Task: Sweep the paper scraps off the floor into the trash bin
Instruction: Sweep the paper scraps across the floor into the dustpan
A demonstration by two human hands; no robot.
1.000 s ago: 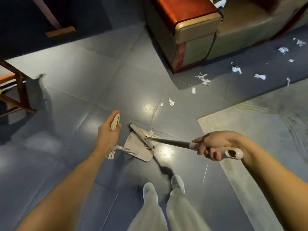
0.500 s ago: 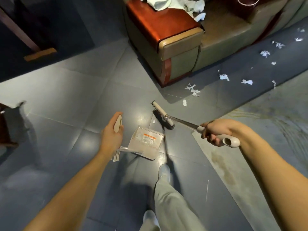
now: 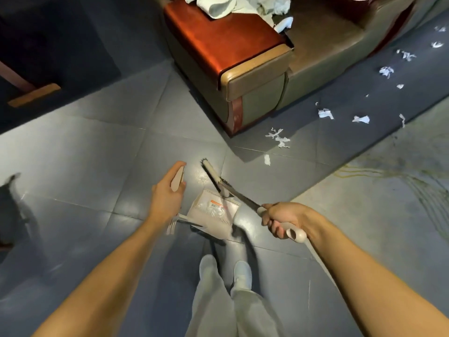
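The broom [image 3: 213, 175] is gripped tight by the right hand [image 3: 284, 220]. The dustpan [image 3: 213, 212] handle is held in the left hand [image 3: 167, 198]. Many paper scraps [image 3: 279, 138] are left on the floor [image 3: 97, 154] by the sofa [image 3: 255, 93]. No trash bin is seen, so most sweeping is judged undone.

**Sofa, cloths, mat**

An olive sofa [image 3: 262, 98] with a glossy red wooden armrest [image 3: 223, 42] stands at the top, with crumpled pale cloths [image 3: 233, 6] heaped on it. A wooden furniture foot [image 3: 34, 94] rests upper left. A stained pale mat [image 3: 388, 215] lies right.
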